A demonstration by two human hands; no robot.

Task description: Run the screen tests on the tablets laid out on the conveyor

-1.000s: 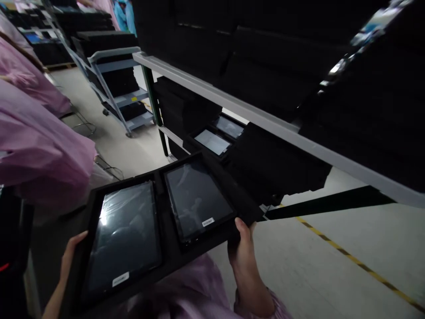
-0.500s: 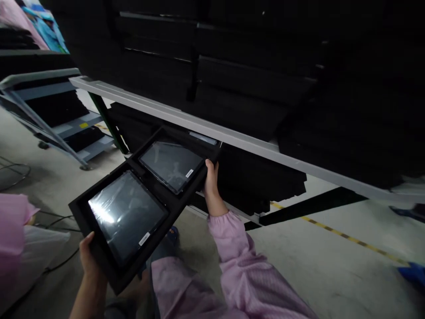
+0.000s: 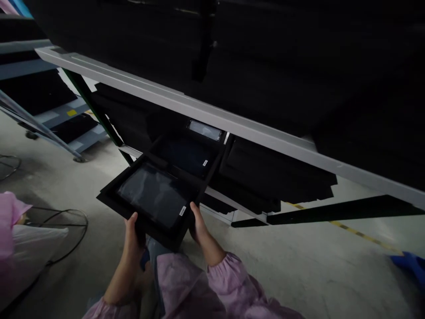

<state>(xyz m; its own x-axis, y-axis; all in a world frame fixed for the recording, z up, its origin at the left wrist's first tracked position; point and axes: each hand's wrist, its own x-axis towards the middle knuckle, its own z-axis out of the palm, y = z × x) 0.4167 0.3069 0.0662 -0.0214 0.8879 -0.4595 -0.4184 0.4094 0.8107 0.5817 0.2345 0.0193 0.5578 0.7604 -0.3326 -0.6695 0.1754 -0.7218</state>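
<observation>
Far left: grey cart (image 3: 61,116), black stacks on its shelves, yellow sticker (image 3: 71,113) on one shelf edge. Below it, pink garment (image 3: 11,221) of another person, cut off by the frame; dark cable (image 3: 84,226) curling on the floor (image 3: 99,177) beside.

Next, left hand (image 3: 133,237): pinching the near edge of the black tray (image 3: 108,193), thumb on top, other fingers mostly hidden below. Tray sits tilted in view, near end out over the floor, far end in under the grey rail (image 3: 159,99) of the rack. Two compartments, one dark panel in each: near panel (image 3: 152,192) and far panel (image 3: 186,155), both with a white label at the right corner.

Black stack (image 3: 129,117) on the lower shelf, left of the tray. Paler panel (image 3: 206,129) just beyond the tray's far end.

Right hand (image 3: 201,228): gripping the tray's right side near its corner, thumb up, fingers hidden.

Further right: second black stack (image 3: 265,173), then striped floor tape (image 3: 358,235), blue object (image 3: 410,266) at the edge, unclear what.
</observation>
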